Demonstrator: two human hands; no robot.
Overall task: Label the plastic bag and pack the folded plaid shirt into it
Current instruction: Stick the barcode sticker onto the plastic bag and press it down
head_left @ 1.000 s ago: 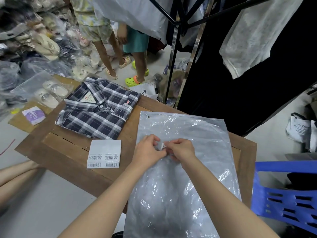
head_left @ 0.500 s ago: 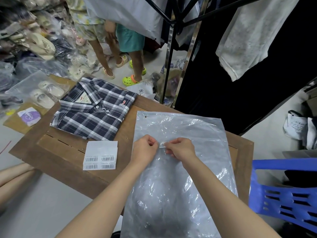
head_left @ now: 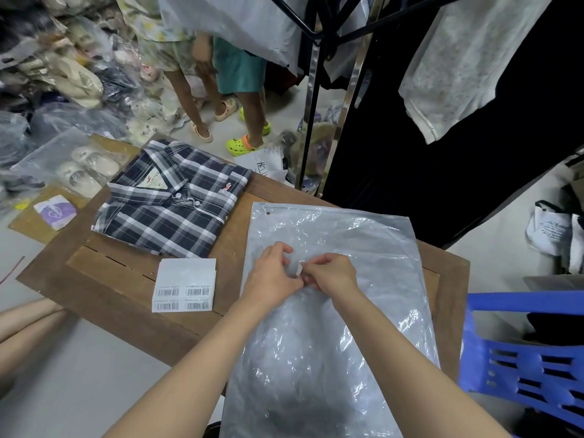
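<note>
A clear plastic bag (head_left: pixel 341 235) lies flat on the right half of the wooden table (head_left: pixel 123 279), its near end hanging over the front edge. Over the bag's middle, my left hand (head_left: pixel 271 276) and my right hand (head_left: pixel 331 275) meet, fingertips pinching a small white label (head_left: pixel 301 267) between them. The folded navy-and-white plaid shirt (head_left: pixel 170 203) rests on the table's far left, collar away from me. A white sheet of barcode labels (head_left: pixel 185 286) sits between the shirt and my left hand.
A blue plastic chair (head_left: pixel 524 352) stands close at the right. A clothes rack's metal legs (head_left: pixel 311 102) and hanging garments rise behind the table. Two people stand beyond the shirt. Bagged shoes (head_left: pixel 85 169) lie left, and someone's forearms (head_left: pixel 25 324) reach in at lower left.
My hands have stayed together over the bag, working the small label; it now stands up between my fingertips. The view has shifted slightly.
</note>
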